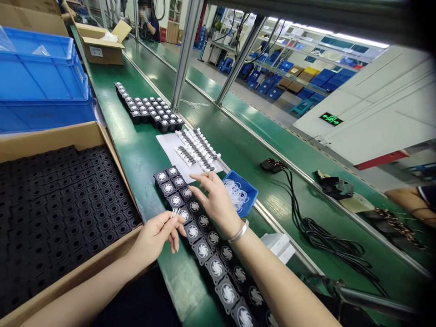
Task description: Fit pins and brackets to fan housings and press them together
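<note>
My left hand (158, 234) pinches a few small white pins (175, 212) between thumb and forefinger, just left of a double row of black square parts with white swirl centres (204, 250) that runs along the green bench. My right hand (214, 200) hovers over that row with fingers spread and holds nothing visible. A silver bangle sits on its wrist. Just beyond it lie rows of small white-tipped parts on a white sheet (195, 150) and a small blue tray of white rings (240, 191).
A cardboard box of black moulded parts (61, 204) stands at my left, with blue crates (41, 81) behind it. More black capped parts (150, 109) sit farther up the bench. Black cables (316, 227) lie on the conveyor at right. Another person's arm (408, 200) shows at far right.
</note>
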Demonstrator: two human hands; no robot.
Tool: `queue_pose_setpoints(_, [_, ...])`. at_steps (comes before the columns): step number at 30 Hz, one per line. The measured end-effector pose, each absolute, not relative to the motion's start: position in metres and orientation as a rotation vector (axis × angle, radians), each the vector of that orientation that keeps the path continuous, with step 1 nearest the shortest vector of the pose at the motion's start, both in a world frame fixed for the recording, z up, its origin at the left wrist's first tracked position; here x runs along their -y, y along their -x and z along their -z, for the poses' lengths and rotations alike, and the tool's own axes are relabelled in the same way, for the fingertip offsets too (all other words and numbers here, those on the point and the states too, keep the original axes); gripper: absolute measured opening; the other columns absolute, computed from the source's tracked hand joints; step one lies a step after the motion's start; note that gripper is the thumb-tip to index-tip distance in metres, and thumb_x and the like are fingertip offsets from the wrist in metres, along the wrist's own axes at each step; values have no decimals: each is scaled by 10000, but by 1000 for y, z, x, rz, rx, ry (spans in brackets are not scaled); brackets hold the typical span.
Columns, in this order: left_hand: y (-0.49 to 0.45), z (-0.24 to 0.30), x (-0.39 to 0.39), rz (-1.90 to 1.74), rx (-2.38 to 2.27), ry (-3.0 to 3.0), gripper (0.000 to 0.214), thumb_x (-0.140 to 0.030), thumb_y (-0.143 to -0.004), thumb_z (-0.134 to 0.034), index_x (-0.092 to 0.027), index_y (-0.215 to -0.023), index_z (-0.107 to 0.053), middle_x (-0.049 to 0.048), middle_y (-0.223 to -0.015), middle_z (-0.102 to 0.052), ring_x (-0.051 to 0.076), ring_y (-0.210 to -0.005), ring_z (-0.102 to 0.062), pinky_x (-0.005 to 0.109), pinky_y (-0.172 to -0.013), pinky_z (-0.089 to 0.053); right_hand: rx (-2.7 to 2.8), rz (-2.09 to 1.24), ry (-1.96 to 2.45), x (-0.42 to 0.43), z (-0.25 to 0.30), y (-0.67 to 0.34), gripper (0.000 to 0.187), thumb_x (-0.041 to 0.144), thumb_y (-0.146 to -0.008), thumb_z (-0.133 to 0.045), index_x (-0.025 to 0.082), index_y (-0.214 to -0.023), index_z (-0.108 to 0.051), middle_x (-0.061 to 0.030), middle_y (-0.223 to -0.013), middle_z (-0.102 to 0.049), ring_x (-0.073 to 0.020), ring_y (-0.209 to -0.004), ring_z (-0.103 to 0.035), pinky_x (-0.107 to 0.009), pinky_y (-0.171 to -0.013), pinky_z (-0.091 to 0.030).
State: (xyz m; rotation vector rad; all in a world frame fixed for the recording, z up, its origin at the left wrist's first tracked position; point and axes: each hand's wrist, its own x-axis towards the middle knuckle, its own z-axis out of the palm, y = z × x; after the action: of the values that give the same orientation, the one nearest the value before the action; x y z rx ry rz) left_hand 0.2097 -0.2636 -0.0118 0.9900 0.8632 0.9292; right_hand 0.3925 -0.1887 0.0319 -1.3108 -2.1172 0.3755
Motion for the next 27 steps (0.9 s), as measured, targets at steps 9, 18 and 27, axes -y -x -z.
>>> queue_pose_setpoints(9, [-208,20,266,-924,-871,-963,415,-541,-919,-572,-129,-962,-605,27,-774,-635,106,-496,-584,251,-474,-490,2328,-177,1326,175,-24,-398,246,341,-994,-506,185,-833,-609,-66,-817,-629,-201,-768,-583,-323,-701,-461])
queue_pose_setpoints(18, [-209,18,265,-942,-869,-976,401,-524,-928,-566,-126,-957,-601,33,-785,-639,105,-498,-586,253,-478,-491,2592,-193,1195,157,-29,-402,197,352,-963,-573,173,-886,-600,-59,-836,-647,-183,-762,-600,-307,-707,-470])
queue_pose_setpoints(27, [-207,18,264,-954,-838,-1014,415,-542,-935,-546,-133,-895,-605,22,-727,-625,114,-506,-596,257,-493,-507,2295,-719,1130,211,-62,-387,254,419,-947,-594,196,-1064,-629,-38,-898,-625,-149,-790,-598,-276,-717,-504])
